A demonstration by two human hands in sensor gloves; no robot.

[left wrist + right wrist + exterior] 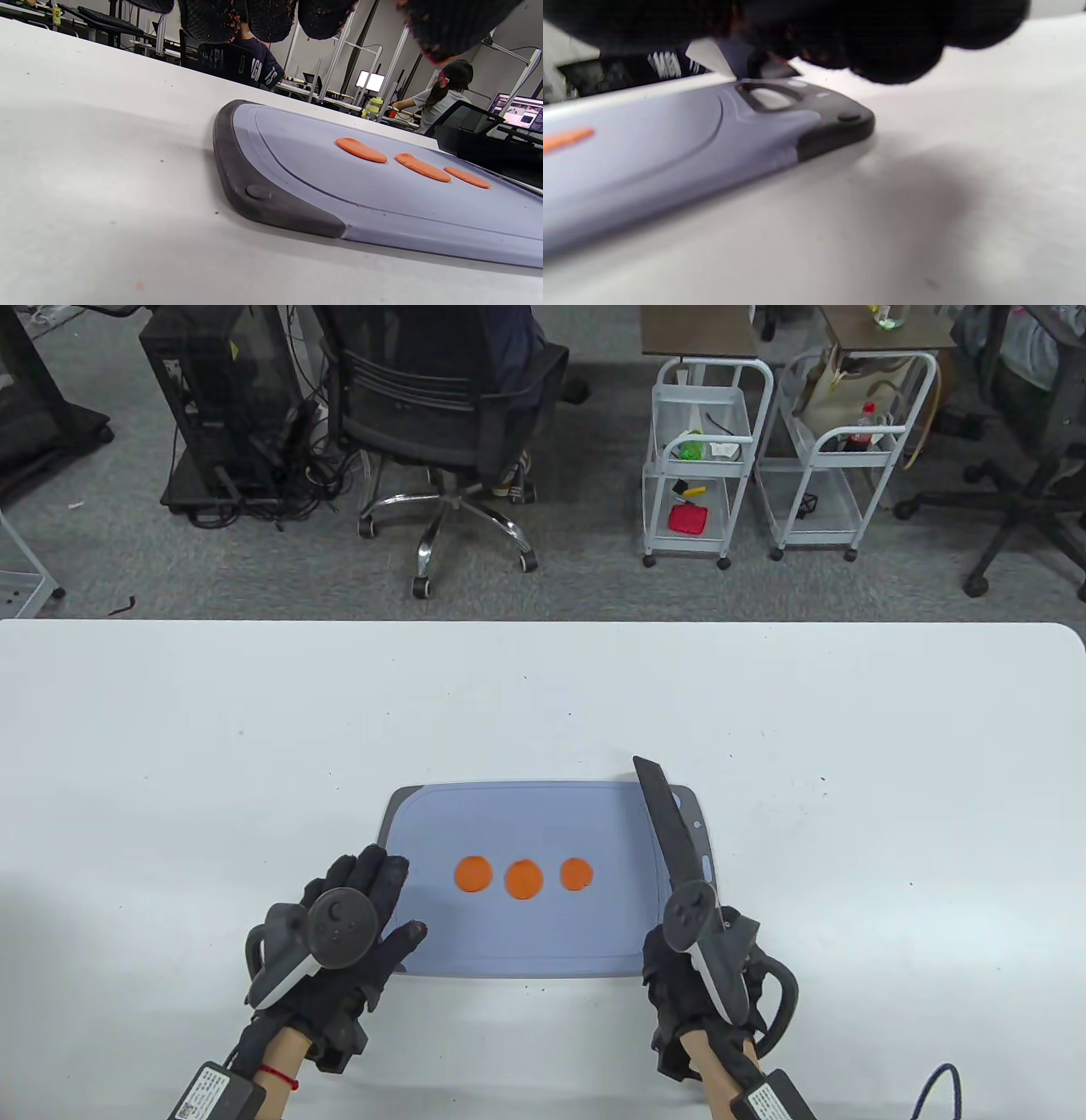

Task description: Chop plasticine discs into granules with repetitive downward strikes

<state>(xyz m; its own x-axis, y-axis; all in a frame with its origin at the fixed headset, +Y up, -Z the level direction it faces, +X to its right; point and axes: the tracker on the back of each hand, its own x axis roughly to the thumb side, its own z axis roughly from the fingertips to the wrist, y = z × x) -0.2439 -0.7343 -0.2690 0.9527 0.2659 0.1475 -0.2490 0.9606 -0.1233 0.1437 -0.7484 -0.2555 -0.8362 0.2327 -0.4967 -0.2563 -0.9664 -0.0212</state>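
Note:
Three flat orange plasticine discs (473, 874) (523, 880) (576, 874) lie in a row on a grey-blue cutting board (543, 823). My right hand (691, 959) grips the handle of a black knife (670, 831) at the board's front right corner. The blade points away along the board's right edge, to the right of the discs. My left hand (390, 903) is empty with its fingers spread at the board's front left corner. The left wrist view shows the discs (360, 149) whole, the board (297, 169), and my fingertips (271, 21) raised above it.
The board lies on a white table (254, 746) near its front edge. Its dark right corner with a handle slot (835, 123) shows in the right wrist view. Beyond the table's far edge stand an office chair (450, 415) and two white carts (704, 458).

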